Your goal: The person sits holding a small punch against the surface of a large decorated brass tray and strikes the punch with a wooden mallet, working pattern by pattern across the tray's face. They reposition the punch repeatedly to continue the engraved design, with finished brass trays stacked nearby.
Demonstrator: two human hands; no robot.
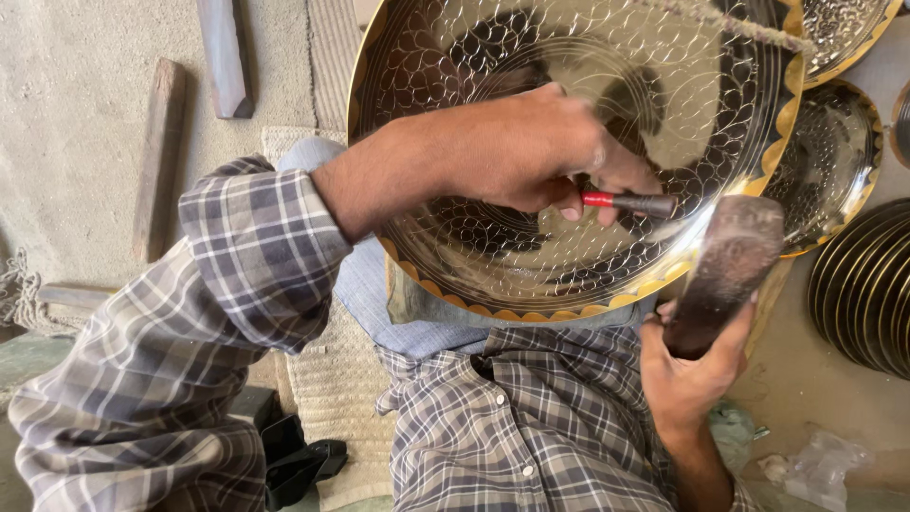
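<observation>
A large shiny metal bowl point(474, 57) with an engraved scale pattern and a gold scalloped rim rests on my lap. My left hand point(540, 152) reaches inside it, closed on a thin chisel point(630, 201) with a red band and dark tip that touches the bowl's inner wall. My right hand point(692, 365) is at the lower right, just outside the rim, gripping a dark wooden mallet point(725, 270) raised beside the chisel's end. Both forearms wear a grey checked shirt.
More engraved metal bowls point(834, 171) lie at the right, with a ribbed dark stack point(867, 289) below them. Wooden bars point(159, 156) lie on the floor at the left. A woven mat point(332, 379) is under me, and crumpled plastic point(815, 469) sits at bottom right.
</observation>
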